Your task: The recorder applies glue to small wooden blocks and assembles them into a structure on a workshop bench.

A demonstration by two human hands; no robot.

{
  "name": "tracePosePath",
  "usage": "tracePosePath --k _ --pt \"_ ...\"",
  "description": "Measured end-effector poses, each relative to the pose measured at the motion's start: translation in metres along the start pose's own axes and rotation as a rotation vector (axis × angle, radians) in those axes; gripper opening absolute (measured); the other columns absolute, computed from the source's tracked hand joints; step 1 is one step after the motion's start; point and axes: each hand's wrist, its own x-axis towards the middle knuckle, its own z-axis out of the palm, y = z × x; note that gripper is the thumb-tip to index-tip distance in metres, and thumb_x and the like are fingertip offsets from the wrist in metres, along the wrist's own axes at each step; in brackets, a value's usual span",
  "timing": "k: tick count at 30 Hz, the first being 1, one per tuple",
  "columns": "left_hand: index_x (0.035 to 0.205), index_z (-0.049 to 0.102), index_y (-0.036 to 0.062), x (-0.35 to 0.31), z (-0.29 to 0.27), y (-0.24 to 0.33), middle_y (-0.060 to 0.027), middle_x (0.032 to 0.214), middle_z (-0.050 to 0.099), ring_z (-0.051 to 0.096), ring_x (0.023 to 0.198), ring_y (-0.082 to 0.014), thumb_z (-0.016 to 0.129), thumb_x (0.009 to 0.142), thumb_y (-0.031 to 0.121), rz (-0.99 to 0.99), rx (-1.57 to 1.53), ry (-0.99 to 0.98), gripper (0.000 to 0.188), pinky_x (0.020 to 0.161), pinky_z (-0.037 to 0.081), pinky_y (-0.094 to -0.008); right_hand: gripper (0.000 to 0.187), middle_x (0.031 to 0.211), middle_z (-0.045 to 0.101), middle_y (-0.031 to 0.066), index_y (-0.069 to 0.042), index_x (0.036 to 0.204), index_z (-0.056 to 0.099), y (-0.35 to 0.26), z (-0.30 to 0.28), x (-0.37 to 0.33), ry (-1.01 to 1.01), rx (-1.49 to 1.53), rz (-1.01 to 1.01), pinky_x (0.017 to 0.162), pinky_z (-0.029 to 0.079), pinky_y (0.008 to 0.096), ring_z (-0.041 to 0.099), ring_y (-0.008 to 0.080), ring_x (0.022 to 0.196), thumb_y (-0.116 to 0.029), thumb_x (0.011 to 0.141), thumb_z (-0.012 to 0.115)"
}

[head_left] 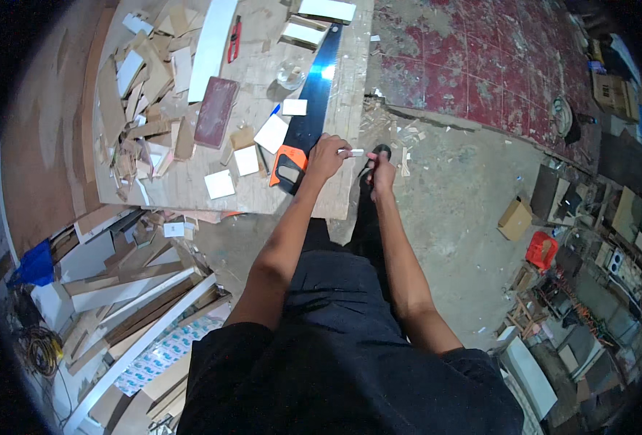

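My left hand [326, 158] is closed at the worktable's right edge, with a small white piece [353, 153] pinched in its fingers and sticking out to the right. Just right of it, my right hand [384, 176] is closed too, its fingertips close to the white piece; a small pinkish bit shows there, too small to name. Beside my left hand a handsaw [312, 119] with an orange and black handle lies on the table. Several white square pieces [271, 134], a blue-tipped pen [275, 110] and a dark red rectangular block [217, 112] lie left of the saw.
The wooden worktable [263, 199] also bears a scrap pile [147, 80], a red utility knife [234, 39] and a clear glass [290, 75]. Boards [132, 290] are stacked at lower left. A cardboard box [515, 220] and a red crate [542, 250] stand on the floor at right.
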Motion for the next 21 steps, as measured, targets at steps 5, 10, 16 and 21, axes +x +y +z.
tracePosePath --k 5,10,16,21 --pt "0.081 0.071 0.0112 0.011 0.019 0.001 -0.0079 0.085 0.061 0.055 0.089 -0.0280 0.071 0.074 0.018 -0.009 0.117 0.063 0.010 0.078 0.048 -0.0395 0.027 0.057 0.051 0.0018 -0.001 0.085 0.065 0.011 0.005 0.011 0.033 -0.145 -0.300 0.040 0.038 0.0273 0.048 0.0123 0.041 -0.020 0.094 0.048" --pt "0.079 0.071 0.0082 0.005 0.022 0.000 -0.0091 0.082 0.060 0.055 0.085 -0.0293 0.077 0.068 0.022 -0.115 0.087 0.245 0.018 0.074 0.046 -0.0380 0.025 0.053 0.056 0.0063 0.002 0.085 0.064 0.015 -0.011 -0.019 -0.039 -0.410 -0.282 0.041 0.041 0.0308 0.053 0.0156 0.041 -0.016 0.092 0.048" --pt "0.077 0.070 0.0055 0.007 0.028 0.002 -0.0111 0.078 0.059 0.058 0.077 -0.0294 0.080 0.066 0.021 -0.121 0.107 0.294 0.021 0.070 0.046 -0.0379 0.021 0.053 0.058 0.0085 0.002 0.095 0.062 0.017 -0.017 -0.041 -0.148 -0.379 -0.230 0.041 0.040 0.0305 0.054 0.0135 0.041 -0.013 0.092 0.048" --pt "0.077 0.069 0.0053 0.005 0.033 0.014 -0.0125 0.082 0.059 0.060 0.078 -0.0316 0.078 0.068 0.019 -0.291 0.039 0.242 0.019 0.067 0.047 -0.0409 0.020 0.056 0.060 0.0130 0.003 0.095 0.061 0.017 -0.013 -0.033 -0.099 -0.587 -0.380 0.044 0.043 0.0328 0.058 0.0186 0.044 -0.013 0.091 0.051"
